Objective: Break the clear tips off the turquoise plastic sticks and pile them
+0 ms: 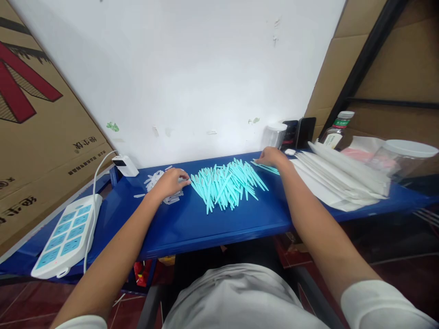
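Note:
A heap of slim turquoise sticks with greyish tips, like eyebrow razors point(222, 185), lies on the blue table. At its left edge is my left hand point(171, 183), its thumb and fingers drawn together beside the nearest tips; what they hold, if anything, is too small to make out. Partly under that hand lies a pile of small translucent white caps point(173, 197). My right hand point(272, 157) is lowered at the heap's right, fingers closed at the tip end of a turquoise razor point(269, 168) in a small separate group.
A stack of white packets point(346, 178) lies right of my right arm. Behind stand a lidded clear jar point(274, 135), dark phones point(305, 132) and a bottle point(336, 130). At left are a power strip point(66, 235) with a white cable and a small white device point(125, 166).

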Motion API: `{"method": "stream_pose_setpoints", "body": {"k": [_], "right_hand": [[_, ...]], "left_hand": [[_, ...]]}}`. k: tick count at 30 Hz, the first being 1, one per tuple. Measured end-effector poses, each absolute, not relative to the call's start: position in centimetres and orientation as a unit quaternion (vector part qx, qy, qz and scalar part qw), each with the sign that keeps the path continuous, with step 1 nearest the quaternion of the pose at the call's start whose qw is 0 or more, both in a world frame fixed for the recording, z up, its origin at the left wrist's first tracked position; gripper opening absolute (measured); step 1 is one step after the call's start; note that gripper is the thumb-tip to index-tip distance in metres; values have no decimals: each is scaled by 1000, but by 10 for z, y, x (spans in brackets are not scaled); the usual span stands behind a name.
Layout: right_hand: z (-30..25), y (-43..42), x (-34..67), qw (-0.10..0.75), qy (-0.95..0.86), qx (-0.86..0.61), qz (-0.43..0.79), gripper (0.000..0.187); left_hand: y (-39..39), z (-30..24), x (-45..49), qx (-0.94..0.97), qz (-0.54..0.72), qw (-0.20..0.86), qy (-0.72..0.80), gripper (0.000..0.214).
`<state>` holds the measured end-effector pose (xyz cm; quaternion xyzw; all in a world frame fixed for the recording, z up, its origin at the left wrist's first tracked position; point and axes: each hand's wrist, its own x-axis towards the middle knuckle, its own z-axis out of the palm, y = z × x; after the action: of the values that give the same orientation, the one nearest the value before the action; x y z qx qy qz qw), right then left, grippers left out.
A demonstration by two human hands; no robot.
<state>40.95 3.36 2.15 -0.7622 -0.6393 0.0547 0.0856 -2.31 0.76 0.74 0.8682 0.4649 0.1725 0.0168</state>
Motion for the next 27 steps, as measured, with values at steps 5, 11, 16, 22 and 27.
{"method": "stream_pose_setpoints", "body": {"k": [5, 11, 16, 22, 27], "right_hand": [[24, 31, 398, -26, -683, -712, 161, 40], [19, 27, 392, 1, -667, -709, 228, 29], [22, 20, 381, 8, -652, -720, 238, 31], [23, 20, 377, 2, -659, -722, 209, 37], [29, 24, 387, 1, -673, -716, 185, 26]], "left_hand": [[7, 8, -23, 871, 167, 34, 460, 27], [7, 9, -22, 870, 166, 33, 462, 23], [7, 8, -21, 874, 146, 30, 463, 24], [9, 8, -25, 875, 132, 35, 465, 28], [13, 6, -29, 871, 123, 55, 472, 23]]}}
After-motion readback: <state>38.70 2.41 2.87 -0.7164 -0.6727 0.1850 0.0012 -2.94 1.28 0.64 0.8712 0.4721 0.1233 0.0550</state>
